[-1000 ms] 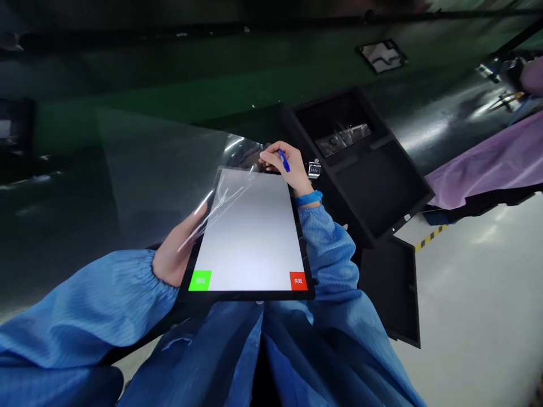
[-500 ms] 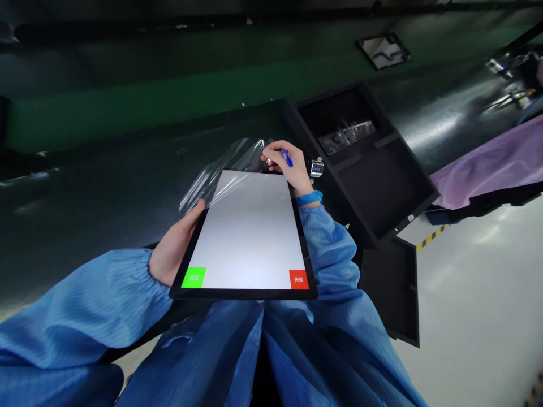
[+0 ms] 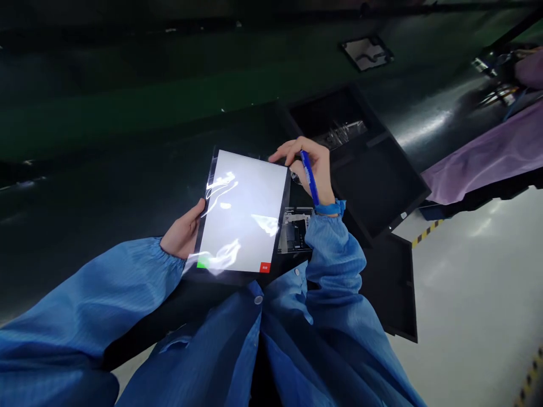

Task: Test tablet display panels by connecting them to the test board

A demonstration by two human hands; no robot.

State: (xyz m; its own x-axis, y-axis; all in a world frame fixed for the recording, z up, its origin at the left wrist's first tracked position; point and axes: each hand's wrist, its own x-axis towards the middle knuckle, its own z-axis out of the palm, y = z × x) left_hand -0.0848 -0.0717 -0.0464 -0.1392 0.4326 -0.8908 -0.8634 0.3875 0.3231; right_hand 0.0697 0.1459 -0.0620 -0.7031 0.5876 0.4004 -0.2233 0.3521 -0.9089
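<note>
A tablet (image 3: pixel 246 215) with a lit white screen is tilted in front of me, a green box and a red box at its lower corners. Clear plastic film (image 3: pixel 224 254) lies over the screen, with bright wavy reflections. My left hand (image 3: pixel 184 230) grips the tablet's left edge, thumb at the front. My right hand (image 3: pixel 311 167) is at the top right corner, fingertips touching or very near it. A blue pen (image 3: pixel 309 178) is held in that hand, pointing down toward the wrist. Exposed circuit parts (image 3: pixel 296 230) show beside the tablet's right edge.
A black tray (image 3: pixel 377 186) with clear-wrapped pieces (image 3: pixel 345 133) stands to the right, and another dark tray (image 3: pixel 392 288) sits lower. A frame-like panel (image 3: pixel 367 53) lies farther back on the dark table (image 3: pixel 127 164). Purple cloth (image 3: pixel 487 152) hangs at far right.
The film was lifted above the tablet's top and now lies over the screen. The tablet has turned and tilted, uncovering the circuit parts. My right hand has moved right, the pen showing more.
</note>
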